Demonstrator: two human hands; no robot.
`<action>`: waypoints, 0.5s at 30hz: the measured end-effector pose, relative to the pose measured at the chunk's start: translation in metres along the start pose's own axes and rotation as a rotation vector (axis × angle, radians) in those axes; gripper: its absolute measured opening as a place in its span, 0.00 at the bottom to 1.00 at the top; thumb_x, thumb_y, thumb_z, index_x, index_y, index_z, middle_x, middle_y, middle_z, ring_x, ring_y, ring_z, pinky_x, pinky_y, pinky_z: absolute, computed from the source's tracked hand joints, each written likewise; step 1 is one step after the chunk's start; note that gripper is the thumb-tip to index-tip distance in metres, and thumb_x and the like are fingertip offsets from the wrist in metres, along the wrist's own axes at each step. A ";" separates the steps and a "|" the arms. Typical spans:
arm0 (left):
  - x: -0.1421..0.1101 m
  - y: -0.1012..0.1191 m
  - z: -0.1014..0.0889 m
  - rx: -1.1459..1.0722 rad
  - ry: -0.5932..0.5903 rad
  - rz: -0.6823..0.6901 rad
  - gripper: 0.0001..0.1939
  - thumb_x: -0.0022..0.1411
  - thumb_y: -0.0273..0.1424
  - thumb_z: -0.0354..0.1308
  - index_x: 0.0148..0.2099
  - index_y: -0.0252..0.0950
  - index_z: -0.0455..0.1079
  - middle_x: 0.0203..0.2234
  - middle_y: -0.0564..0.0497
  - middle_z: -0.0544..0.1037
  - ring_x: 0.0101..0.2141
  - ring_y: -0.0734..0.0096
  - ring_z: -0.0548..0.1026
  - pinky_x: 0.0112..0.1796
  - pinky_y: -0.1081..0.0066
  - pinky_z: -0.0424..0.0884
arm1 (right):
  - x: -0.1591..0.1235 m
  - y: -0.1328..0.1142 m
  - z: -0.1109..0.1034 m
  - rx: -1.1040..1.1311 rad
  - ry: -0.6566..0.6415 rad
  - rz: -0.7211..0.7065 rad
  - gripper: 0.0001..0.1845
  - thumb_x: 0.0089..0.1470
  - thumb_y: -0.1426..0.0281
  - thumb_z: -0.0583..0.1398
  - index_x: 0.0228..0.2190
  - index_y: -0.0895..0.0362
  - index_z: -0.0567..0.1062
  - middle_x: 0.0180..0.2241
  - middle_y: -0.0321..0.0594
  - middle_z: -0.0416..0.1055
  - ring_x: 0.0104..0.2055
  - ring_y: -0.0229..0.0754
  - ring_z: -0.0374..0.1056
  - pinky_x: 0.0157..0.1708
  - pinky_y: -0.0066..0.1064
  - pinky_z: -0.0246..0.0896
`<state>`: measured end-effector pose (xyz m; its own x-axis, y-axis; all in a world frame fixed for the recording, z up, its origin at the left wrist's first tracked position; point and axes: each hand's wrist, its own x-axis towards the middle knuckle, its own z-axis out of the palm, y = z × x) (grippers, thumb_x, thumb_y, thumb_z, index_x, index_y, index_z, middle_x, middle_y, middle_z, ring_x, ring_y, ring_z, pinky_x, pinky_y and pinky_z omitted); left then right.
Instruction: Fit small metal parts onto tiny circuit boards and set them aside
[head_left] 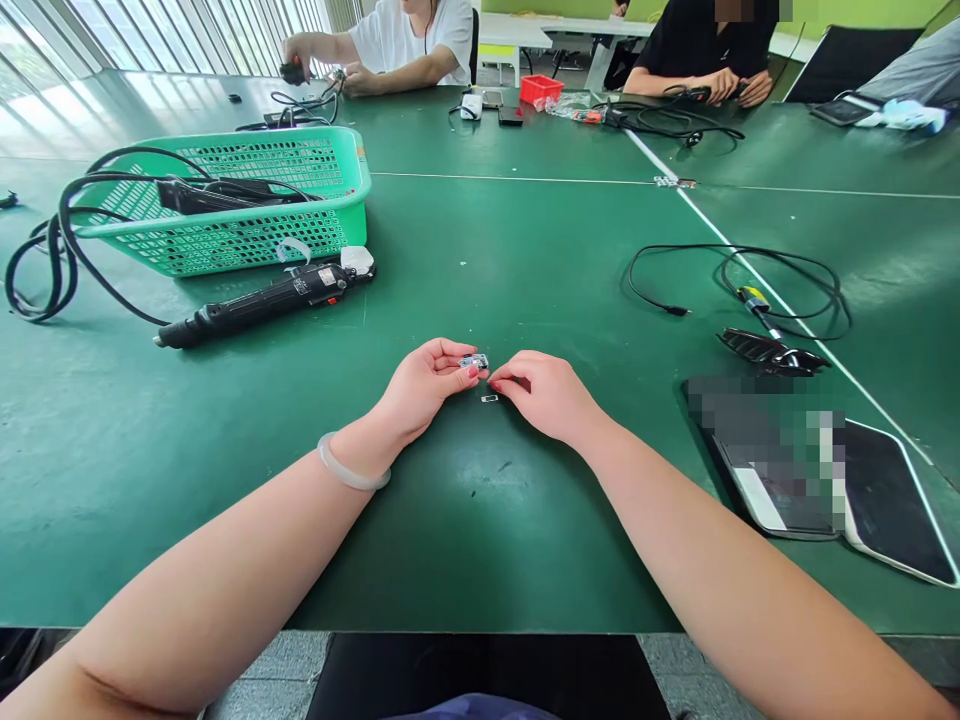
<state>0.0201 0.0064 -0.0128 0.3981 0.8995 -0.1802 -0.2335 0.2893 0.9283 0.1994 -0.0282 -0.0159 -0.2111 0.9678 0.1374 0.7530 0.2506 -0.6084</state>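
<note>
My left hand point(433, 382) pinches a small electronic part point(474, 362), greyish with dark and shiny patches, between thumb and fingers. Just to its right, my right hand point(541, 392) has thumb and forefinger pressed together beside the part. Whatever those right fingertips hold, if anything, is too small to make out. Below the fingertips, a tiny white rectangular frame point(490, 399) lies on the green table point(480, 520). Both hands are low over the tabletop, near the middle of the view.
A green basket point(255, 245) with black devices and cables stands at the left. Before it lies a black electric screwdriver point(262, 303). At right are a black cable point(795, 262), a black clip-like object point(772, 352) and two phones point(896, 495). People sit across the table.
</note>
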 end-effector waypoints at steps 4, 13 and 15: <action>0.000 0.000 0.000 0.010 -0.005 0.006 0.17 0.43 0.27 0.70 0.36 0.32 0.69 0.31 0.50 0.79 0.34 0.71 0.77 0.47 0.62 0.69 | -0.004 0.003 -0.006 -0.005 -0.058 -0.006 0.04 0.51 0.69 0.61 0.30 0.53 0.78 0.31 0.36 0.71 0.32 0.38 0.65 0.32 0.31 0.57; -0.001 0.000 0.003 0.096 -0.015 0.000 0.16 0.45 0.23 0.68 0.36 0.31 0.68 0.32 0.50 0.78 0.34 0.74 0.77 0.46 0.65 0.71 | -0.003 0.002 -0.009 -0.160 -0.052 -0.033 0.09 0.55 0.73 0.57 0.27 0.55 0.76 0.32 0.37 0.72 0.34 0.39 0.66 0.33 0.31 0.58; -0.002 0.000 0.003 0.139 -0.022 -0.006 0.15 0.46 0.22 0.67 0.37 0.31 0.68 0.32 0.50 0.78 0.34 0.75 0.77 0.44 0.66 0.71 | -0.004 0.004 -0.015 -0.168 0.038 -0.018 0.09 0.54 0.73 0.57 0.26 0.55 0.76 0.31 0.37 0.72 0.34 0.39 0.66 0.33 0.32 0.58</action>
<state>0.0223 0.0040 -0.0113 0.4191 0.8899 -0.1802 -0.1061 0.2451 0.9637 0.2130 -0.0306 -0.0070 -0.2040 0.9626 0.1783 0.8436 0.2652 -0.4668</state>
